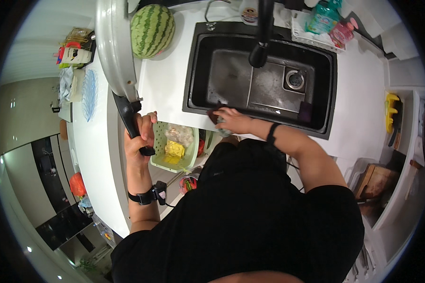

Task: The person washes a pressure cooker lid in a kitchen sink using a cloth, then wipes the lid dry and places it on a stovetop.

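My left hand (140, 136) grips the black handle (127, 113) of a large metal pan (115, 49), which is seen nearly edge-on above the left of the counter. At the sink's near edge, my right hand (233, 121) holds a dark cloth or pad (213, 115) and a greyish-green scrubber (223, 131); their exact kind is partly hidden by the fingers. The black sink (190, 81) lies in front of me, with a black faucet (258, 58) over it and a drain strainer (295, 79) at its right.
A watermelon (152, 32) rests on the counter left of the sink. Behind the sink's right corner, a white basket (315, 39) holds bottles. Below the counter edge is a green basket (156, 159) with bagged items. Cutting boards (377, 180) stand at the right.
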`<state>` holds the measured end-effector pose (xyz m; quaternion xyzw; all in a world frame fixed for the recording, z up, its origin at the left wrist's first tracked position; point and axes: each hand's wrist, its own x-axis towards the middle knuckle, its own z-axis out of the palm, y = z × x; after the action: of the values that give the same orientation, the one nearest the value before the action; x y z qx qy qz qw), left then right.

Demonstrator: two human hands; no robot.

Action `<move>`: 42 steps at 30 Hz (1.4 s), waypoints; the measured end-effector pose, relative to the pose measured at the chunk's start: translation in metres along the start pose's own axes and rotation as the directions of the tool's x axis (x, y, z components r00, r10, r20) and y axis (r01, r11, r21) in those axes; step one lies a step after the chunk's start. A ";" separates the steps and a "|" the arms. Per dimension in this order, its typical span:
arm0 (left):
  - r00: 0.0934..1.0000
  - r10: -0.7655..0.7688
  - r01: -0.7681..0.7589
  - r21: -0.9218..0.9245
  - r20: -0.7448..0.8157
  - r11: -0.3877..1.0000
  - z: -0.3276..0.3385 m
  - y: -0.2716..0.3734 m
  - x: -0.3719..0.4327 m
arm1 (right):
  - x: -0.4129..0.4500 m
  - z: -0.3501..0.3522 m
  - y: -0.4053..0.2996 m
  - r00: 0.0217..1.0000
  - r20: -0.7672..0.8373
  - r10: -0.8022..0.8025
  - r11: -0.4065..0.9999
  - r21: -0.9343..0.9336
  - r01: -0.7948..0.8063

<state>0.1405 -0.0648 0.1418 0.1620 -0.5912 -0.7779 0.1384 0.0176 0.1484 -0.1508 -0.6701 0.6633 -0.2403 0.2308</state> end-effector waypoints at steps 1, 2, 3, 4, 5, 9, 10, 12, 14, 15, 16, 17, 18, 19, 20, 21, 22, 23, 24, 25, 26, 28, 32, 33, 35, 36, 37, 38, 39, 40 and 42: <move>1.000 0.018 -0.018 0.008 -0.018 1.000 -0.002 0.005 -0.006 | 0.028 0.014 -0.002 1.000 -0.014 -0.010 0.999 -0.032 0.010; 0.998 0.039 -0.037 0.048 -0.051 0.998 -0.005 0.006 -0.010 | 0.051 0.019 -0.006 0.999 -0.031 0.028 0.999 0.016 -0.028; 0.994 0.060 -0.052 0.090 -0.088 0.995 -0.009 0.008 -0.015 | 0.075 0.026 -0.013 0.997 -0.044 0.064 0.996 0.067 -0.061; 0.994 0.068 -0.059 0.095 -0.084 0.994 -0.011 0.009 -0.015 | 0.106 0.052 -0.012 0.921 -0.189 0.341 0.904 0.336 -0.265; 0.993 0.075 -0.067 0.091 -0.087 0.994 -0.019 0.010 -0.018 | 0.127 0.047 -0.016 0.923 -0.188 0.336 0.907 0.327 -0.264; 0.996 0.051 -0.044 0.094 -0.075 0.995 -0.056 0.012 -0.040 | 0.186 -0.004 -0.017 0.918 -0.199 0.343 0.938 0.132 -0.322; 0.996 0.055 -0.044 0.135 -0.077 0.990 -0.060 0.013 -0.045 | 0.196 -0.019 -0.017 0.912 -0.291 0.290 0.955 0.148 -0.257; 0.998 0.055 -0.048 0.178 -0.038 0.983 -0.078 0.015 -0.050 | 0.210 -0.041 -0.023 0.866 -0.460 0.198 0.979 0.137 -0.151; 0.998 0.052 -0.046 0.172 -0.030 0.984 -0.094 0.018 -0.054 | 0.219 -0.047 -0.035 0.836 -0.508 0.206 0.978 0.083 -0.191; 0.999 0.039 -0.035 0.174 -0.017 0.984 -0.099 0.019 -0.053 | 0.220 -0.037 -0.038 0.844 -0.474 0.251 0.965 0.055 -0.256; 0.999 0.041 -0.037 0.197 -0.019 0.980 -0.104 0.020 -0.053 | 0.219 -0.025 -0.041 0.893 -0.289 0.345 0.937 0.053 -0.345; 0.999 0.023 -0.018 0.205 -0.024 0.979 -0.109 0.023 -0.054 | 0.217 -0.012 -0.043 0.896 -0.097 0.434 0.901 0.040 -0.432; 1.000 0.024 -0.023 0.204 -0.001 0.979 -0.116 0.024 -0.051 | 0.212 0.013 -0.031 0.910 -0.170 0.377 0.924 0.007 -0.382; 0.999 0.023 -0.028 0.201 0.028 0.979 -0.125 0.023 -0.047 | 0.206 0.038 -0.018 0.917 -0.239 0.320 0.941 -0.034 -0.337; 0.999 0.014 -0.022 0.191 0.044 0.981 -0.135 0.022 -0.046 | 0.203 0.047 -0.019 0.916 -0.294 0.275 0.953 -0.041 -0.299; 0.999 0.027 -0.032 0.192 0.028 0.981 -0.139 0.023 -0.046 | 0.191 0.046 -0.024 0.929 -0.303 0.212 0.971 -0.038 -0.234; 0.998 0.031 -0.040 0.192 0.051 0.981 -0.149 0.021 -0.046 | 0.176 0.044 -0.027 0.938 -0.292 0.186 0.978 -0.037 -0.205; 0.997 0.035 -0.048 0.191 0.073 0.980 -0.158 0.018 -0.044 | 0.159 0.039 -0.029 0.947 -0.281 0.158 0.984 -0.035 -0.175; 0.998 0.029 -0.040 0.183 0.064 0.982 -0.156 0.020 -0.044 | 0.139 0.034 -0.029 0.921 -0.335 0.197 0.976 -0.024 -0.217; 0.996 0.036 -0.049 0.163 0.083 0.985 -0.158 0.018 -0.043 | 0.117 0.029 -0.021 0.917 -0.338 0.210 0.970 -0.041 -0.238; 0.993 0.019 -0.040 0.177 0.114 0.983 -0.155 0.018 -0.039 | 0.086 0.026 -0.007 0.885 -0.333 0.326 0.935 -0.022 -0.353; 0.986 0.029 -0.057 0.171 0.166 0.984 -0.159 0.013 -0.036 | 0.030 0.007 0.013 0.776 -0.392 0.493 0.861 0.092 -0.500; 0.996 -0.008 -0.017 0.281 0.087 0.960 -0.152 0.002 -0.045 | -0.070 -0.094 0.023 0.247 -0.435 0.866 0.439 0.426 -0.791; 0.997 0.002 -0.024 0.278 0.079 0.960 -0.145 0.002 -0.050 | -0.095 -0.113 0.041 0.268 -0.651 0.710 0.574 0.315 -0.756; 0.986 -0.121 0.152 0.329 -0.114 0.932 -0.130 0.002 -0.066 | -0.109 -0.175 0.048 0.259 -0.683 0.683 0.587 0.302 -0.752; 0.987 -0.089 0.128 0.319 -0.134 0.939 -0.125 -0.006 -0.072 | -0.119 -0.198 0.058 0.274 -0.757 0.594 0.613 0.205 -0.763; 0.976 -0.132 0.184 0.335 -0.172 0.924 -0.118 -0.011 -0.077 | -0.127 -0.219 0.072 0.298 -0.817 0.494 0.634 0.105 -0.766; 0.973 -0.125 0.194 0.390 -0.195 0.900 -0.106 -0.011 -0.080 | -0.132 -0.238 0.085 0.324 -0.827 0.460 0.676 0.090 -0.731; 0.968 -0.121 0.209 0.440 -0.219 0.874 -0.092 -0.013 -0.083 | -0.138 -0.255 0.100 0.349 -0.836 0.423 0.715 0.072 -0.695; 0.970 -0.105 0.195 0.447 -0.219 0.873 -0.085 -0.024 -0.088 | -0.147 -0.264 0.123 0.393 -0.850 0.352 0.704 -0.037 -0.710; 0.934 -0.151 0.285 0.419 -0.324 0.862 -0.057 -0.030 -0.099 | -0.145 -0.271 0.162 0.467 -0.832 0.298 0.603 -0.215 -0.768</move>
<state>0.2538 -0.0667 0.1071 0.3646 -0.7102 -0.5956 0.0885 -0.2796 0.2940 -0.0438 -0.2918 0.9178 -0.1842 -0.1963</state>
